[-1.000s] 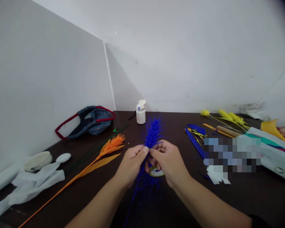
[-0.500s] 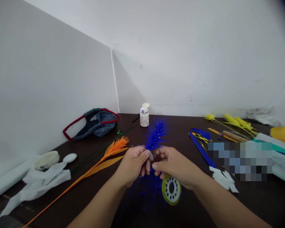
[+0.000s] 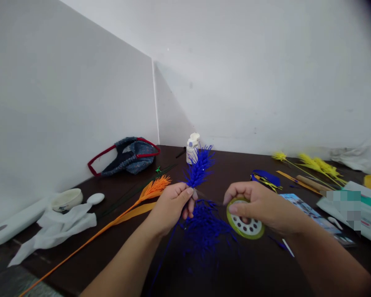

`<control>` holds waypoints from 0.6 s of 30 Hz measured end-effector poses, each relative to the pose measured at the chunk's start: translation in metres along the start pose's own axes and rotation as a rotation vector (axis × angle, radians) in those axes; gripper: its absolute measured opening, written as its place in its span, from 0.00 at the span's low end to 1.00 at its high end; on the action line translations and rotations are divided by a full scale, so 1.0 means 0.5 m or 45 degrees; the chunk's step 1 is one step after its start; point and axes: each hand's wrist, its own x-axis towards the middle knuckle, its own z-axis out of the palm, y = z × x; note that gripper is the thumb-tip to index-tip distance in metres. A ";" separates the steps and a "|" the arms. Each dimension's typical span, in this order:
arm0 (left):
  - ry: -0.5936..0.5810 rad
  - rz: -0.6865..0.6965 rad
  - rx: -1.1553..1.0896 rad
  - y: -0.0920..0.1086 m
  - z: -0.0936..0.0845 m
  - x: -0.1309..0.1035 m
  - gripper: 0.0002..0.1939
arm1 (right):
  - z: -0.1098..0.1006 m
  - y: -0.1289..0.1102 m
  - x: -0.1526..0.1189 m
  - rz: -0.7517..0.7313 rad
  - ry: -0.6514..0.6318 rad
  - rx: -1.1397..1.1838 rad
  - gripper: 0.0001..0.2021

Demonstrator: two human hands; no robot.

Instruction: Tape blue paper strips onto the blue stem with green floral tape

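My left hand (image 3: 176,202) pinches a blue artificial wheat ear (image 3: 200,167) just below its head, which points up and slightly right. Its thin stem runs down from the fingers. To the right, my right hand (image 3: 253,202) is closed on a roll of clear yellowish tape (image 3: 245,218) with a white, holed core. A faint strip seems to stretch from the roll toward the wheat's base. Below the hands lies a heap of loose blue pieces (image 3: 207,231) on the dark table (image 3: 117,272).
On the left are an orange wheat stalk (image 3: 123,212), white strips (image 3: 64,231), a small bowl (image 3: 67,200) and a blue bag with red trim (image 3: 132,154). A white bottle (image 3: 191,152) stands behind. Yellow wheat ears (image 3: 320,167) and a packet (image 3: 365,206) lie right.
My right hand has moved right, away from the wheat, and now grips the tape roll that hung below it. My left hand still holds the wheat. The view has shifted slightly.
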 end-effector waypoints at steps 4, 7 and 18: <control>0.054 0.033 -0.018 -0.001 0.007 0.001 0.12 | 0.015 -0.006 -0.003 -0.004 -0.035 0.249 0.04; 0.129 0.067 -0.191 -0.007 0.016 0.005 0.11 | 0.066 -0.009 -0.003 -0.017 -0.050 0.473 0.06; 0.121 -0.122 -0.654 -0.042 0.067 0.010 0.16 | 0.263 0.021 -0.021 -0.387 0.368 -0.053 0.07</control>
